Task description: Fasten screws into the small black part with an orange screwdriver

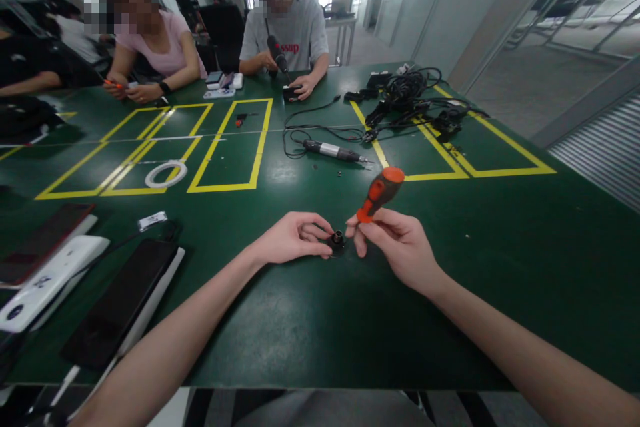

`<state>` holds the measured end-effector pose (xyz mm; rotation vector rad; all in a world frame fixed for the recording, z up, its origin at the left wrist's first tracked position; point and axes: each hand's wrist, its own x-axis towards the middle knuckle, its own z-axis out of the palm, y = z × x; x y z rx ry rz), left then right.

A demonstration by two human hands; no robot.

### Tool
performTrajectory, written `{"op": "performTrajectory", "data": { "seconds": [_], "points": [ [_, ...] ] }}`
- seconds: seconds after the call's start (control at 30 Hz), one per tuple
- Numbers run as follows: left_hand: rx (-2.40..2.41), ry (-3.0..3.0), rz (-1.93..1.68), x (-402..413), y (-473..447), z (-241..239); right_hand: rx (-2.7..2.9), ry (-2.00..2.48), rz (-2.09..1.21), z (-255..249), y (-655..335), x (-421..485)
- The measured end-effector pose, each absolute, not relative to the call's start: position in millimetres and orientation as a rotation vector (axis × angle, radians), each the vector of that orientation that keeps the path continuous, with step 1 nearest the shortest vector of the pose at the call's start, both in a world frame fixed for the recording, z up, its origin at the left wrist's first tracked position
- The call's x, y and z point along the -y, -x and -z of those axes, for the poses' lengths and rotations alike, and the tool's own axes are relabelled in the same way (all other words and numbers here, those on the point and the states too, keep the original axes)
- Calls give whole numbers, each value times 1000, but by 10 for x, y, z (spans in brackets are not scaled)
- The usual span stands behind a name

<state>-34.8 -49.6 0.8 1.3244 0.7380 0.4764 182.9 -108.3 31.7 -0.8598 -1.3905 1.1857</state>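
My left hand [295,238] rests on the green table with its thumb and fingers closed on the edge of a small dark round part [337,245]. A short metal cylinder stands up from the middle of that part. My right hand [400,243] grips a screwdriver [381,192] with an orange and grey handle, which tilts up and to the right. Its shaft is hidden behind my fingers, so I cannot tell where the tip is. The fingertips of my right hand are just right of the round part.
An electric screwdriver [335,151] with its cord lies beyond my hands. Tangled black cables [405,90] are heaped at the back right. A white tape ring [166,174] and several phones, one black [125,300], lie leftward. Across the table a person [285,33] works with a power screwdriver.
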Motion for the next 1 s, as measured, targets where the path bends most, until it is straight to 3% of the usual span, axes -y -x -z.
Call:
{"op": "performTrajectory", "data": {
  "seconds": [1.0],
  "points": [
    [-730, -1440, -462, 473, 379, 13, 1400, 785, -1194, -288, -1819, 1118]
  ]
}}
